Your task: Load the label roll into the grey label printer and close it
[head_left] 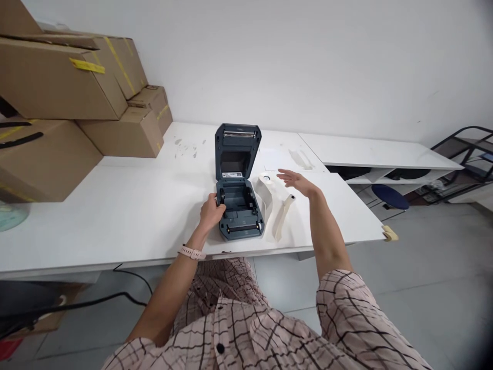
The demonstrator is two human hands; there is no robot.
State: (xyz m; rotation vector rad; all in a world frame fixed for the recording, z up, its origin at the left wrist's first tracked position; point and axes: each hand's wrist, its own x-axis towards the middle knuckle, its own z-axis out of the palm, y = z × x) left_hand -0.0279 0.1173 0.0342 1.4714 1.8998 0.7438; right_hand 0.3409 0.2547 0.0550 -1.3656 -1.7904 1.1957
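Observation:
A dark grey label printer [239,194] stands on the white table with its lid [235,149] tipped up and its inside bare. My left hand [211,211] grips the printer's left side, thumb over the rim. To the right of it, a roll of white labels [265,185] rests with a strip trailing toward me. Beside that is a narrower cream roll [287,203], also with a loose strip. My right hand [295,182] hovers over the table just beyond these rolls, fingers stretched out and holding nothing.
Cardboard boxes [57,77] are stacked at the back left against the wall. A white table [154,216] runs along the wall, with a lower shelf unit [381,154] farther right. A blue stool [390,197] and a dark rack [470,154] stand on the right. Black cables [127,294] hang below.

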